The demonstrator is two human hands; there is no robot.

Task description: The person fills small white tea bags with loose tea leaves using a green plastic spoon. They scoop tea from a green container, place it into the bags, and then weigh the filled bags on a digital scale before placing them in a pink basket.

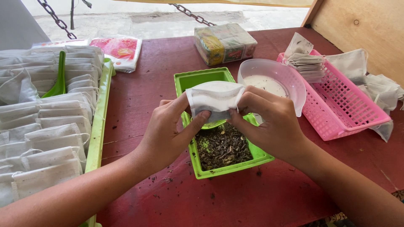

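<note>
- I see a small white filter bag (215, 97), dark at its lower edge, held over the green tray (185, 82) at frame centre.
- My left hand (168, 128) and right hand (269, 122) both pinch it in their grip.
- A green scoop (213, 125) beneath is mostly hidden.
- The tray holds dark loose leaves (222, 146); at 2 o'clock, a pink basket (336, 101) holds empty bags (309, 65).

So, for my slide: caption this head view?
Both hands hold a white filter bag over a green tray of dried leaves.
</note>
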